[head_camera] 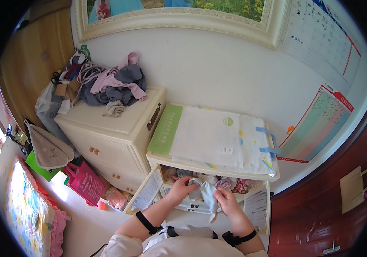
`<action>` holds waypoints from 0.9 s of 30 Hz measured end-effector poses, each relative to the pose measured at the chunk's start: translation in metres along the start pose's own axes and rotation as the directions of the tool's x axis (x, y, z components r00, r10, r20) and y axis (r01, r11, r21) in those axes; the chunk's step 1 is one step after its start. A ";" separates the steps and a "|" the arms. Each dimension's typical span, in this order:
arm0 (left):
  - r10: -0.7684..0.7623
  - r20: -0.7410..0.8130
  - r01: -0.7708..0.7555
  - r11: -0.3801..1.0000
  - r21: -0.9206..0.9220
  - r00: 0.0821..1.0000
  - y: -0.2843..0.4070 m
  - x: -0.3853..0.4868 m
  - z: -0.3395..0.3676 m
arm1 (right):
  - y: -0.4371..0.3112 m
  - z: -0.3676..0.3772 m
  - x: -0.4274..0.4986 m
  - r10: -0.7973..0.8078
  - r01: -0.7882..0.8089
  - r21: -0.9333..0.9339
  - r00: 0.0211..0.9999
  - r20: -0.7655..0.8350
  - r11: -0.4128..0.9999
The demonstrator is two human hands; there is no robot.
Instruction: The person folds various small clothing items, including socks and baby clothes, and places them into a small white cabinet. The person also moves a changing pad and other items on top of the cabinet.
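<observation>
Over a pulled-out drawer (189, 205) of a cream plastic cabinet, my left hand (183, 189) grips the greyish cuff of a small garment, perhaps a sock. My right hand (227, 199) pinches the edge of a pale blue cloth piece (209, 192) beside it, which hangs down with a light tip at its lower end. Whether the two pieces are joined I cannot tell. Behind my hands the drawer holds rumpled clothes, among them a red floral cloth (243, 185) and a pinkish cloth (224, 183).
Cabinet doors stand open at left (146, 192) and right (256, 205). Flat packages (209, 135) cover the cabinet top. A second cream cabinet (106, 138) bears heaped clothes (116, 83). A pink bag (87, 183) and a red ball (101, 205) are at lower left; a dark red door (315, 218) is at right.
</observation>
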State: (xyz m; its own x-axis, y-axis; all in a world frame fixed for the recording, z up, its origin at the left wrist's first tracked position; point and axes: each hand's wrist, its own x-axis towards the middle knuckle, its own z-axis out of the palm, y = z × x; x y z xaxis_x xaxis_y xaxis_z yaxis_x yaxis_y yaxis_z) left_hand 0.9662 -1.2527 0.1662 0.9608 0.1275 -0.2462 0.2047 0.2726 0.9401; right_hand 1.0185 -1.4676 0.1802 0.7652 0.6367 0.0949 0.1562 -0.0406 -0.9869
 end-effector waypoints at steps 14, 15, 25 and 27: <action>-0.138 0.091 0.164 0.874 -0.458 0.986 -0.010 0.006 0.007 | 0.018 0.037 0.010 0.234 -0.230 0.046 0.945 -0.230 0.972; -0.132 0.100 0.165 0.857 -0.488 0.986 -0.009 0.005 0.006 | 0.020 0.037 0.011 0.221 -0.216 0.048 0.943 -0.248 0.975; 0.172 0.034 -0.174 0.982 0.074 0.984 -0.008 0.005 0.004 | 0.021 0.032 0.015 0.022 -0.074 -0.180 0.961 -0.276 0.981; 0.200 0.026 -0.202 0.964 0.172 0.979 -0.004 0.004 0.002 | 0.021 0.024 0.014 0.113 -0.143 -0.125 0.968 -0.222 0.982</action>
State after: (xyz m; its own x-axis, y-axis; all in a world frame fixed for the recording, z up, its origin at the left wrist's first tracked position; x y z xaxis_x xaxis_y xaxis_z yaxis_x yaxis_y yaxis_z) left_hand 0.9698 -1.2549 0.1622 0.9869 0.1546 -0.0465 0.0355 0.0731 0.9967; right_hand 1.0174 -1.4408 0.1577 0.8975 0.4409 0.0098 0.1220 -0.2270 -0.9662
